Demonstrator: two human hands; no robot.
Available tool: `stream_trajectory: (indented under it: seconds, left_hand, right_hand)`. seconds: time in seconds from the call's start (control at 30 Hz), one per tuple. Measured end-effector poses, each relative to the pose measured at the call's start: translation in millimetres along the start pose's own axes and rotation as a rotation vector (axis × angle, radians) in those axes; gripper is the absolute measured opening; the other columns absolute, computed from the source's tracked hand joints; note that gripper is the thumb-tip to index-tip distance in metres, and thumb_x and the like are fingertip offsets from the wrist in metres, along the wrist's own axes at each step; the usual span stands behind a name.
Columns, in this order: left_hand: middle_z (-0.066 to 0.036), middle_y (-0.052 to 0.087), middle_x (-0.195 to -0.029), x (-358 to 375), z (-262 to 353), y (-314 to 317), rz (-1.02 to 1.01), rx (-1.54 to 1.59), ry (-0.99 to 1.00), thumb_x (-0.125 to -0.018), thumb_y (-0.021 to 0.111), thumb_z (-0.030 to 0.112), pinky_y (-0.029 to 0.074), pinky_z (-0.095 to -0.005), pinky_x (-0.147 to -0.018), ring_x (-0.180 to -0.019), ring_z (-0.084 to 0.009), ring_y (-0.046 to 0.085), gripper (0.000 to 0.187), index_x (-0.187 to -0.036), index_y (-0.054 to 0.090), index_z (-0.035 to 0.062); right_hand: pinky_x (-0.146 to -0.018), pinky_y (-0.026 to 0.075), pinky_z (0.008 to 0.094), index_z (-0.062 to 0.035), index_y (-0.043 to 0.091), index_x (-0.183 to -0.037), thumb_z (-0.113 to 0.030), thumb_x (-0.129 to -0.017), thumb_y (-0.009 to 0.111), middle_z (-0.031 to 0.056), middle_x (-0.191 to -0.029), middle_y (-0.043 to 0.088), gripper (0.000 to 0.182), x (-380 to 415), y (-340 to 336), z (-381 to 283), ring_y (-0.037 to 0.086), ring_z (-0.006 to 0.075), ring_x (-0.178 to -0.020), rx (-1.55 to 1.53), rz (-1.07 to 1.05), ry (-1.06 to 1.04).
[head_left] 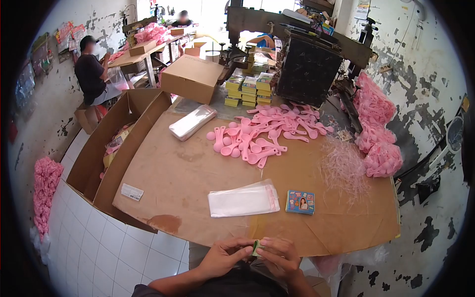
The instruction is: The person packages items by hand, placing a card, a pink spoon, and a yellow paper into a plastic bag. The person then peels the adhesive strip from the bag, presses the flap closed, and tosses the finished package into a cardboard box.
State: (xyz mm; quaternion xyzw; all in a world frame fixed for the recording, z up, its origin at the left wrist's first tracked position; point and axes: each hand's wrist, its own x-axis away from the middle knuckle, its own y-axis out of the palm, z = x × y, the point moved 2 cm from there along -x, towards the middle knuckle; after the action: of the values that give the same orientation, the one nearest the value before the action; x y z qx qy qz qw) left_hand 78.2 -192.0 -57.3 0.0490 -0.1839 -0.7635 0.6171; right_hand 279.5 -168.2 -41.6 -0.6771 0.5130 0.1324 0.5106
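White light pours through a bright opening [210, 14] at the far end of a room where the left wall [54, 104] and right wall [420, 84] peel in gray patches above a white-tiled floor [116, 247], while a long table [124, 60] stands beyond the cardboard-covered worktable [170, 166].

A person in a dark shirt [90, 72] sits beside a pale wooden worktop [129, 60] at the back left, white tiles [118, 255] cover the floor, and a black box-shaped unit [308, 69] stands near a peeling white wall [420, 94].
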Motion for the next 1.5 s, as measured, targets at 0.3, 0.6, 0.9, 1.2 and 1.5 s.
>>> stream_trajectory:
  seconds: [0.3, 0.6, 0.9, 1.2, 1.5]
  left_hand:
    - [-0.008, 0.076, -0.110, -3.8, -3.3, 0.2, -0.008, 0.223, -0.002, -0.101, 0.072, 0.013, 0.056, -0.0257, -0.087, -0.096, -0.0106, 0.070, 0.032, -0.128, 0.068, -0.0021]
    - [-0.008, 0.076, -0.105, 10.9, 42.7, 22.2, -0.245, -0.209, 0.116, -0.101, 0.071, 0.013, 0.055, -0.0275, -0.090, -0.097, -0.0129, 0.071, 0.028, -0.124, 0.070, -0.0015]
    - [-0.018, 0.064, -0.106, 26.2, 106.0, 133.4, -1.047, 1.031, 0.542, -0.108, 0.036, 0.051, 0.046, -0.0361, -0.084, -0.094, -0.0251, 0.057, 0.066, -0.120, 0.065, -0.0077]
    - [-0.011, 0.058, -0.093, 34.1, 96.4, 171.2, -1.110, 1.350, 0.565, -0.105, 0.038, 0.049, 0.041, -0.0342, -0.077, -0.083, -0.0217, 0.052, 0.063, -0.116, 0.064, -0.0074]
    - [-0.011, 0.061, -0.092, 24.8, 104.2, 163.5, -1.140, 1.293, 0.622, -0.103, 0.042, 0.051, 0.037, -0.0353, -0.070, -0.071, -0.0189, 0.050, 0.061, -0.113, 0.063, -0.0062]
  right_hand:
    - [-0.095, 0.050, 0.0342, -0.0131, 0.078, -0.119, -0.014, -0.077, 0.086, 0.0049, -0.130, 0.071, 0.043, -2.4, 2.4, -8.6, 0.070, 0.0236, -0.118, 0.109, -0.034, -0.008]
    - [-0.083, 0.054, 0.0348, -0.0101, 0.073, -0.106, -0.007, -0.084, 0.079, 0.0056, -0.112, 0.075, 0.023, 16.4, -33.0, -13.8, 0.075, 0.0228, -0.103, 0.099, 0.076, -0.040]
    - [-0.076, 0.046, 0.0338, 0.0017, 0.063, -0.104, -0.014, -0.105, 0.056, 0.0122, -0.093, 0.061, 0.017, 89.1, -151.8, 10.6, 0.056, 0.0236, -0.082, 0.564, 0.396, 0.714]
    - [-0.082, 0.046, 0.0310, 0.0021, 0.058, -0.110, -0.015, -0.108, 0.053, 0.0096, -0.092, 0.058, 0.018, 196.8, -193.5, 32.4, 0.055, 0.0179, -0.088, 0.464, 0.320, 1.225]
    - [-0.075, 0.046, 0.0308, 0.0048, 0.059, -0.103, -0.010, -0.103, 0.054, 0.0131, -0.088, 0.062, 0.015, 243.8, -181.5, 90.3, 0.056, 0.0199, -0.079, 0.740, 0.335, 1.020]
